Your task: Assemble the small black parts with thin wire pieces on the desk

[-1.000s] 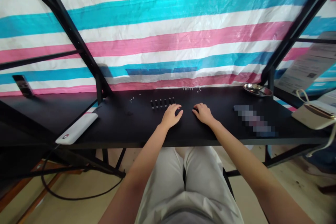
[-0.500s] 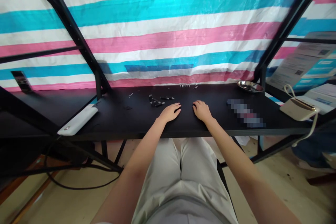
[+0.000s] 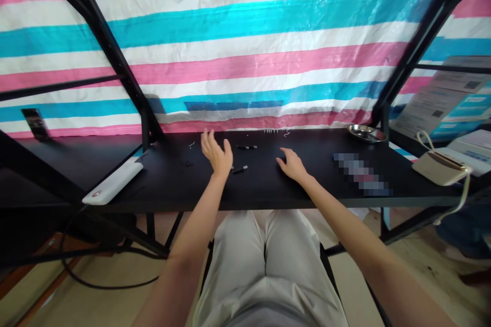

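holding nothing that shows, the left hand (image 3: 215, 154) is wide open over the black table (image 3: 184, 184), fingers spread and thumb apart; whether anything lies beneath it i cannot tell. one short black stick (image 3: 239, 169) with a pale end lies just beside the heel of that hand, and another dark stick (image 3: 245, 147) lies farther back, between the two hands. the right hand (image 3: 293, 164) is half open, fingers loosely bent, close to the tabletop; i cannot tell if it grips anything. small white pieces (image 3: 270, 131) line the back edge, left of a metal plate (image 3: 366, 133).
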Demonstrator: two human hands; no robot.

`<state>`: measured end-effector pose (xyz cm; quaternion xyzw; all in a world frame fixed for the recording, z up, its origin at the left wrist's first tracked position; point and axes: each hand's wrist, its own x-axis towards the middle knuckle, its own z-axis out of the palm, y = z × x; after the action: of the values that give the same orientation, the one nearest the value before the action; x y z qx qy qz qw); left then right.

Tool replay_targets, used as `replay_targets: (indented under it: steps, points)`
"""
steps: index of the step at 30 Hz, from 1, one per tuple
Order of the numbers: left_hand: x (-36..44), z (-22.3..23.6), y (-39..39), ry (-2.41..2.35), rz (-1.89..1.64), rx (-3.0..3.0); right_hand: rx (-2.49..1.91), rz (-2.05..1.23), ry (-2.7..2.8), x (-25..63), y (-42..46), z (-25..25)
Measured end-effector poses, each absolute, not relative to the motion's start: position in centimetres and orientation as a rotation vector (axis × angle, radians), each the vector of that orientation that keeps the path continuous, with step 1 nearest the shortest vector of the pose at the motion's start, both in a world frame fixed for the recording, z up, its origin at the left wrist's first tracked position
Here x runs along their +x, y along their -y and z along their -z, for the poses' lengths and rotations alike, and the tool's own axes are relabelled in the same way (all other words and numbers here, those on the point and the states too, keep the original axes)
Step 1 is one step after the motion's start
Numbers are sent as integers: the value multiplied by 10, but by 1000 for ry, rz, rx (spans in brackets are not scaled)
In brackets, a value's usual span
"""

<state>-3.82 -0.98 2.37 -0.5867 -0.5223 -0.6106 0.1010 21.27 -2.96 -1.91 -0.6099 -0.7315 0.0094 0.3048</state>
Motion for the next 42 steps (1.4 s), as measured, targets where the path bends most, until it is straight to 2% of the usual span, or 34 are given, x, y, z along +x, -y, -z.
replay_targets:
  steps: [3,5,9,13,21,31,38,42]
  points:
    - [-66,-20,5,1828,1536,-1806,-1275,-131,2136,181,21,9]
    - [-76,-9,1,1800,1284,-2079,-1118,-245,2321,150,19,5]
    - [-83,11,-8,1851,1087,-2207,-1071,-443,2517,99,14,9]
    - [-82,14,-18,1871,1092,-2250,-1108,-466,2504,83,5,13]
    - [-72,9,-36,1948,1312,-2162,-1109,-346,2457,86,1,12]
    - [-72,9,-62,2176,1787,-1957,-1157,-221,2472,81,-8,15]
    - [-89,4,-61,2265,1556,-2127,-1157,-219,2508,82,-26,16]
    - [-97,3,-61,2525,1229,-1977,-1209,-228,2486,80,-31,16]
